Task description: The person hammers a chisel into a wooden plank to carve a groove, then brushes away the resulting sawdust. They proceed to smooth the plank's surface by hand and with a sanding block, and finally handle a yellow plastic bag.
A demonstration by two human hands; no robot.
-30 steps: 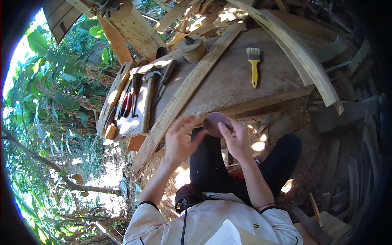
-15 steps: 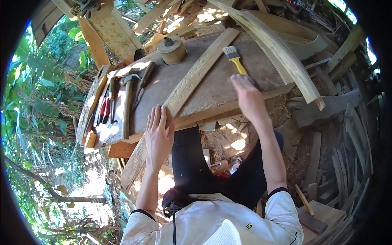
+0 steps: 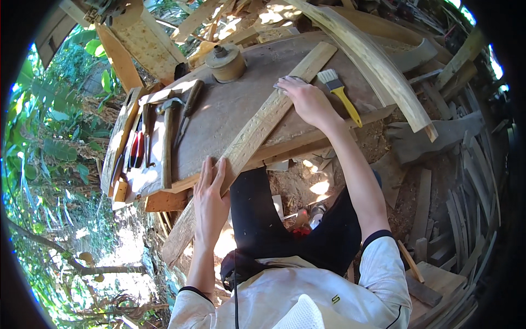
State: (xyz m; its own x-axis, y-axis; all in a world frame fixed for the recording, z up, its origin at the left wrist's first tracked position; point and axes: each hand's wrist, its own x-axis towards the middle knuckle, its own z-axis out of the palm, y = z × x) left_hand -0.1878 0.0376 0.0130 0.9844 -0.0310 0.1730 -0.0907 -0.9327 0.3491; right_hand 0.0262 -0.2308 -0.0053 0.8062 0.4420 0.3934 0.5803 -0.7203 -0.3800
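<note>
Plank point(image 3: 257, 129) lies diagonally across the table point(image 3: 219, 109), its near end sticking out past the front edge. Left hand point(image 3: 210, 200) rests flat with fingers spread on that near end; right hand point(image 3: 308, 101) presses something grey onto the far part, just beside a yellow-handled brush point(image 3: 341, 93). Hammer point(image 3: 167, 137) sits near the left edge.

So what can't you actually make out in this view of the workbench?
- What lies under the right hand on the long plank: only a grey edge shows, the palm covers the rest.
- The small tools beside the hammer: too small and glare-washed to identify.
- The plank's lower end: hidden behind the left hand.
- The machine at the top: cut off by the rim.
</note>
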